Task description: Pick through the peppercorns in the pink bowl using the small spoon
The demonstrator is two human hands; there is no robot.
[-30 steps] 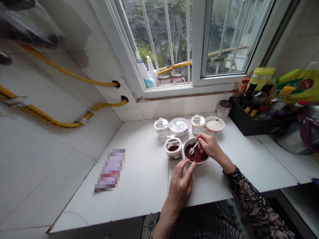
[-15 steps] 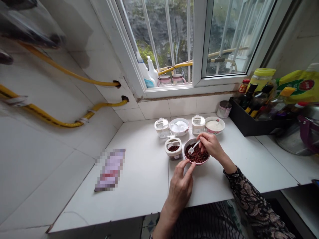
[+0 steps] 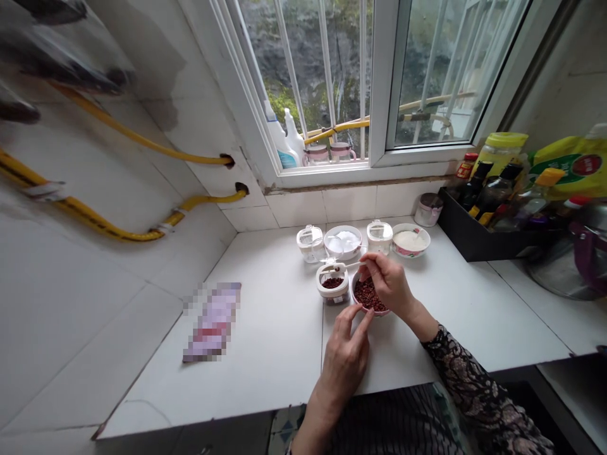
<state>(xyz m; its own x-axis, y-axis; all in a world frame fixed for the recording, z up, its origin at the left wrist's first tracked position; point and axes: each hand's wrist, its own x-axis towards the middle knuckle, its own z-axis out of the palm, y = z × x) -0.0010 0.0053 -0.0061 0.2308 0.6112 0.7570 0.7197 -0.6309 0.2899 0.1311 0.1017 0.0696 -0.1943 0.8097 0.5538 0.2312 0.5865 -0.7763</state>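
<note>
My right hand [image 3: 387, 283] pinches a small white spoon [image 3: 351, 265] by its handle. The spoon's head is over the open jar [image 3: 332, 297], which holds dark red grains like peppercorns. To the right of this jar stands a bowl [image 3: 380, 313] with more dark red grains [image 3: 368, 296], partly hidden under my right hand. My left hand [image 3: 345, 351] holds the bowl's near rim with its thumb and fingertips. Behind them are a clear-lidded jar [image 3: 310, 245], a bowl of white powder [image 3: 343, 242], a second lidded jar [image 3: 379, 238] and a bowl of pale granules [image 3: 410, 240].
A black box [image 3: 474, 240] of bottles stands at the right by a metal pot [image 3: 557, 268]. A pink-grey jar [image 3: 429, 209] is against the tiled wall. On the left of the counter [image 3: 275, 354] lies a blurred purple packet [image 3: 214, 322]. Yellow hoses [image 3: 114, 230] run along the left wall.
My right hand has moved left, carrying the spoon from above the bowl of grains to over the open jar. My left hand stays at the bowl's rim. The view has shifted slightly.
</note>
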